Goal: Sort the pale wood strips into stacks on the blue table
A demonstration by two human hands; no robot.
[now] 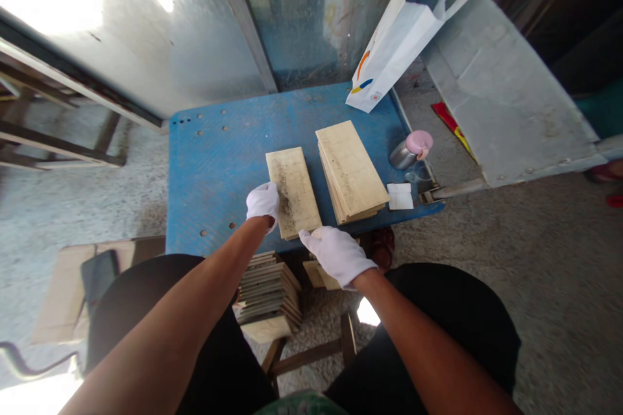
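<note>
1. The left hand (pixel 263 204) in a white glove has its fingers curled on the left edge of a wooden board (pixel 293 191)
2. The right hand (pixel 338 254) grips the board's near corner
3. A stack of boards (pixel 351 172) lies just right of the fingers on the blue bench (pixel 219 168)

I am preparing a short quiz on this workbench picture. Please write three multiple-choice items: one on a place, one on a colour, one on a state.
1. Where does the stack of boards lie?
A. right of the single board
B. on the floor
C. inside the paper bag

2. What colour is the table?
A. red
B. blue
C. green

3. How is the single board held?
A. lifted high
B. flat on the table, left hand and right hand at its near end
C. untouched

Answers: 1 A, it lies beside it on the table; 2 B, top is blue; 3 B, both gloved hands touch it.
</note>
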